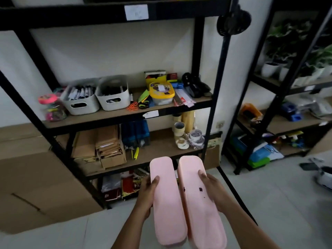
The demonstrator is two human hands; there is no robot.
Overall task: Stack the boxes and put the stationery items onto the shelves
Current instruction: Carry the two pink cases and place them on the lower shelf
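Two long pink boxes are held side by side, touching, in front of the black shelving unit. The left pink box is gripped by the left hand, thumb laid on its top; the right pink box is gripped likewise by the right hand. Two white bins of pens are seen on the middle shelf.

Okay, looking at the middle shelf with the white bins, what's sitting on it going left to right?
Pink-lidded jar → white bin of markers → second white bin → orange scissors → yellow-lidded container → black items at the right end.
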